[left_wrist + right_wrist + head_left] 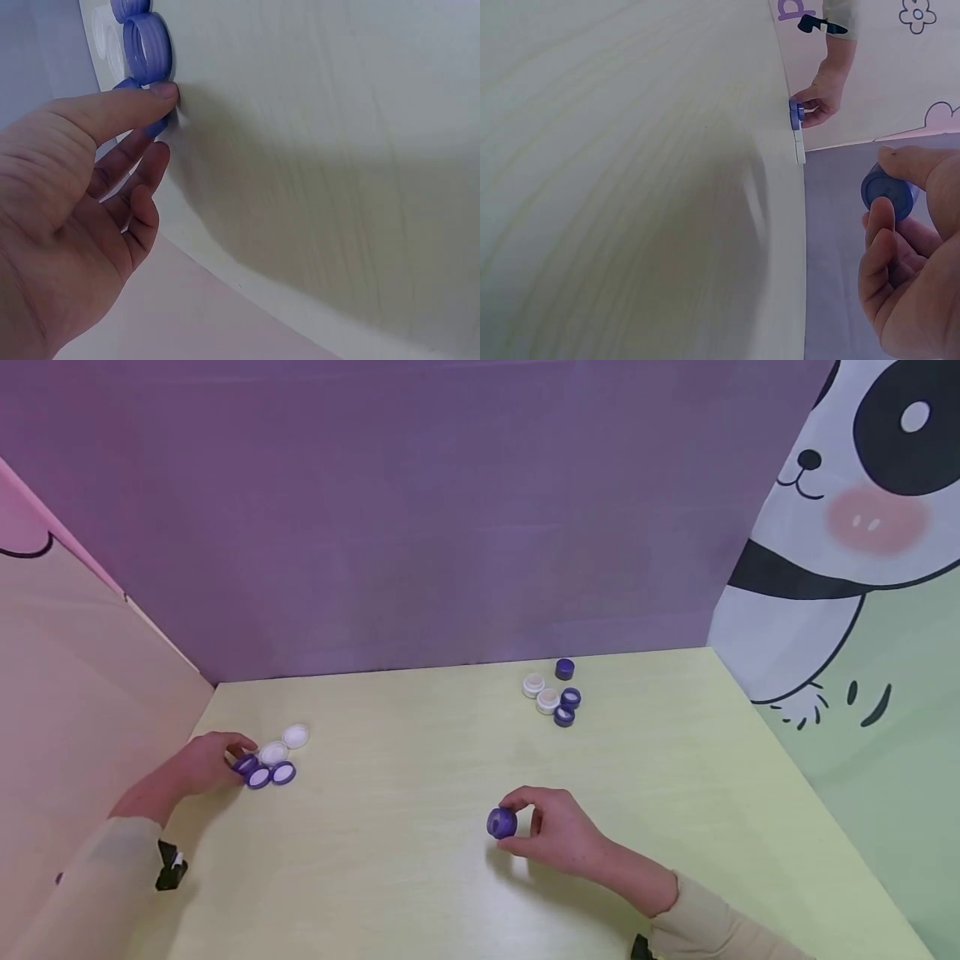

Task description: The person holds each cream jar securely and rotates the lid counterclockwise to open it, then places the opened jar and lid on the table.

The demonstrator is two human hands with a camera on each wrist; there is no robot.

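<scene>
In the head view my right hand (558, 833) holds a small purple jar (502, 823) between thumb and fingers, above the middle front of the table. The right wrist view shows the jar's round end (887, 193) tilted toward the camera. On the left, my left hand (210, 762) pinches a purple lid (245, 764) at the edge of a cluster of lids. Thumb and fingers partly cover that lid (156, 127) in the left wrist view. Beside it lie two more purple lids (283, 772) and two white lids (273, 753).
Toward the back right of the pale table (390, 860) stand two white jars (548, 701) and several purple ones (565, 669). A purple wall (450, 527) rises behind, with a pink panel (67, 693) at left and a panda-printed panel (862, 760) at right.
</scene>
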